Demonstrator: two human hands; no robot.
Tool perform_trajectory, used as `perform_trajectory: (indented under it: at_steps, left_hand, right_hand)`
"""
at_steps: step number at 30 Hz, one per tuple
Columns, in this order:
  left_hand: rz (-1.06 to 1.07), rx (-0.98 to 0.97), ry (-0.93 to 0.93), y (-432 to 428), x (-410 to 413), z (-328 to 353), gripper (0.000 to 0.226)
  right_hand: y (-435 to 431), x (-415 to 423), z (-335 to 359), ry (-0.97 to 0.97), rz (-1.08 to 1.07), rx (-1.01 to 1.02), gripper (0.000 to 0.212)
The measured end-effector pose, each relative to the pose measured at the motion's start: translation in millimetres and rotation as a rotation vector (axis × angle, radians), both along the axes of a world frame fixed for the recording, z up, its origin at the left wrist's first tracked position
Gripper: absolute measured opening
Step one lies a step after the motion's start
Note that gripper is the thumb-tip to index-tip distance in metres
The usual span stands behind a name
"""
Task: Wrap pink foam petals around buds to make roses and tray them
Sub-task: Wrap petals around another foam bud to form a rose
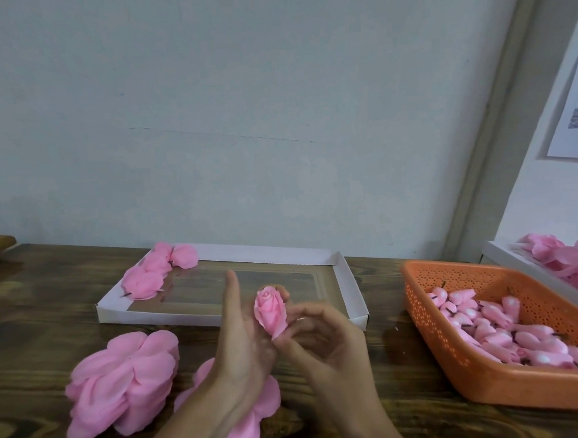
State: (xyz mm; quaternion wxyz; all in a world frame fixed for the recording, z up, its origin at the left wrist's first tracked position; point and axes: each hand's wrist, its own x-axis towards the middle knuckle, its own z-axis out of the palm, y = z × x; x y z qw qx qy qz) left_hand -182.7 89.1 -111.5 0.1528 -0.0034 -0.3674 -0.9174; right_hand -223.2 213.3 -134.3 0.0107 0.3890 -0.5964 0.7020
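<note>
1. A pink foam rose (271, 309) is held upright just in front of the near rim of the white tray (215, 253), above the wooden table (394, 415).
2. The rose is cradled by the left hand (240, 333): the index finger is kept straight and pointed up, while fingertips are seen wrapped behind the bloom.
3. The base of the rose is pinched by the right hand (322, 338), with the fingers curled in a narrow grip.
4. A cluster of finished roses (159, 274) is lain in the tray's far left corner.
5. A large pile of loose petals (125, 381) is found in front of the tray, toward its left end; a second petal pile (262, 410) is partly covered by the left wrist.
6. An orange perforated basket (494, 385) is set to the right of the tray, and many pink buds (511, 334) are heaped inside it.
7. Beyond the basket, farther right of the tray, a second white tray (496, 250) filled with pink roses is seen at the frame edge.
</note>
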Motion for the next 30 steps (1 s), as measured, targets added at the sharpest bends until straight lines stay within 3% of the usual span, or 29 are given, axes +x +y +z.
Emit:
perform_trajectory:
  at_steps: [3,10,15,21,28,30]
  left_hand:
    - [0.019,-0.038,-0.034,2.3,-3.8,-3.9,0.076]
    - [-0.052,-0.195,-0.085,4.2,-1.9,-4.4,0.066]
    - [-0.023,-0.24,-0.104,5.4,-3.8,-7.8,0.064]
    - [-0.009,-0.228,-0.142,7.6,-3.6,-7.2,0.054]
    - [0.095,-0.349,-0.212,5.7,-4.0,-4.9,0.072]
    - [0.104,-0.411,-0.213,5.7,-3.7,-3.7,0.063]
  right_hand:
    - [2.0,-4.3,-0.2,0.044,-0.063,0.017,0.034]
    - [6.8,-8.9,9.5,0.081,-0.125,0.014,0.05]
    - [11.1,-10.8,10.4,0.126,-0.168,0.044,0.044]
    - [9.6,-13.6,2.8,0.534,-0.347,0.169,0.019]
    - [6.2,-13.3,-2.4,0.753,-0.406,0.256,0.011]
    - [6.3,-11.7,-0.3,0.777,-0.432,0.246,0.008]
